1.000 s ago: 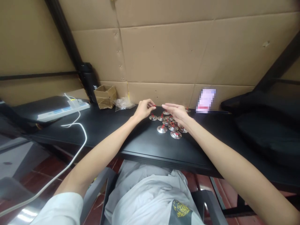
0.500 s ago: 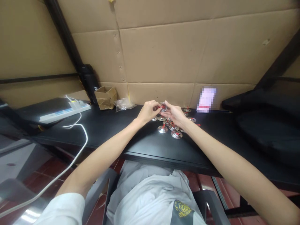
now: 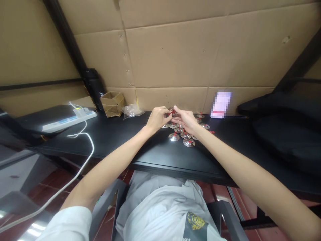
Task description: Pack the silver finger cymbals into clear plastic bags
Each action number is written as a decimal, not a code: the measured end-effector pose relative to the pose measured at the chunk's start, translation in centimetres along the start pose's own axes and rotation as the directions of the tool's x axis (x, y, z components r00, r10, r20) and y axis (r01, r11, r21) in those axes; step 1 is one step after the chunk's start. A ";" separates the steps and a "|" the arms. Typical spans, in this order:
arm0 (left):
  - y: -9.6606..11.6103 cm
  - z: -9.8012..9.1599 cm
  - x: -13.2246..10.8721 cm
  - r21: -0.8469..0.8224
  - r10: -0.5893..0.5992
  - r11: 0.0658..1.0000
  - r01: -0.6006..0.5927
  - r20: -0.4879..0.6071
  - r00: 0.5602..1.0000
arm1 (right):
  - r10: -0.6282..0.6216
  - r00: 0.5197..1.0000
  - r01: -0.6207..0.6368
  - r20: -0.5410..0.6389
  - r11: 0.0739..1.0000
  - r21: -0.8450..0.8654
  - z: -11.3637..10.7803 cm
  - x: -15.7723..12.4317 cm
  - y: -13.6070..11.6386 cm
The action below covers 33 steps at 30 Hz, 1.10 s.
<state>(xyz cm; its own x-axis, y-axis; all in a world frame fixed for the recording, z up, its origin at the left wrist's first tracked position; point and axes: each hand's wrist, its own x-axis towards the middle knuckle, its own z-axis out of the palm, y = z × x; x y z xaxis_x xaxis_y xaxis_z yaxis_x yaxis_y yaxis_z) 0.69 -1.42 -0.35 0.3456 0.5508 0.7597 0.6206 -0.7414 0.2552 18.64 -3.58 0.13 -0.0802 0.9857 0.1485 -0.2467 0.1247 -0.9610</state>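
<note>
My left hand [image 3: 156,118] and my right hand [image 3: 185,119] meet above a black table [image 3: 155,154], fingers pinched together on one small silver metal disc with a red loop [image 3: 173,112], held just off the surface. Below and to the right of my hands lie several more such silver discs [image 3: 184,136], each with a red loop on top, scattered in a loose cluster. Most of the held disc is hidden by my fingertips.
A small cardboard box [image 3: 112,103] and a clear plastic bag [image 3: 132,110] stand at the back left by the cardboard wall. A white power strip [image 3: 69,118] with a white cable [image 3: 85,147] lies further left. A black bag [image 3: 286,134] fills the right.
My right hand lifted one disc from the cluster and my left hand came to it; both hands now pinch it together, slightly higher than half a second ago.
</note>
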 end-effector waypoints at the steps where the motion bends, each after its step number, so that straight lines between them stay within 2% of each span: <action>1: -0.1 0.0 0.0 -0.006 0.003 1.000 -0.003 -0.009 1.000 | -0.004 1.000 0.004 -0.003 1.000 0.000 0.0 0.0 0.0; 6: -0.2 0.1 0.1 -0.044 0.016 0.999 -0.018 -0.036 0.999 | -0.010 1.000 0.010 -0.016 1.000 -0.002 0.3 -0.1 -0.2; 11: -0.2 0.0 0.2 -0.096 -0.018 0.995 0.010 -0.074 0.997 | -0.034 0.999 0.034 -0.006 0.999 -0.013 0.7 -0.5 -0.1; 16: 0.0 0.0 0.2 -0.116 -0.071 0.991 0.061 -0.085 0.994 | -0.035 0.999 0.035 0.026 0.999 -0.001 1.0 -0.7 0.0; 20: 0.0 0.1 0.3 -0.214 -0.159 0.967 0.136 -0.092 0.983 | -0.056 0.997 0.054 0.062 0.998 0.027 1.0 -0.7 0.0; 26: -0.6 0.6 0.5 -0.396 -0.285 0.887 0.240 -0.060 0.956 | -0.135 0.987 0.130 0.091 0.990 0.063 0.9 -0.6 0.3; 33: -0.5 1.0 0.6 -0.604 -0.411 0.708 0.365 0.067 0.909 | -0.190 0.976 0.186 0.105 0.981 0.053 0.3 0.0 0.4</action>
<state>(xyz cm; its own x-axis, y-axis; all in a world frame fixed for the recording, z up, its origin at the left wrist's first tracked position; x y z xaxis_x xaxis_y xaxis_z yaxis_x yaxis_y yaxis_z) 1.27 -0.35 -0.58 0.1065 0.8313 0.5455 0.1407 -0.5557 0.8194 18.23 -3.54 -0.22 -0.1324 0.9265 0.3522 -0.3083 0.2992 -0.9030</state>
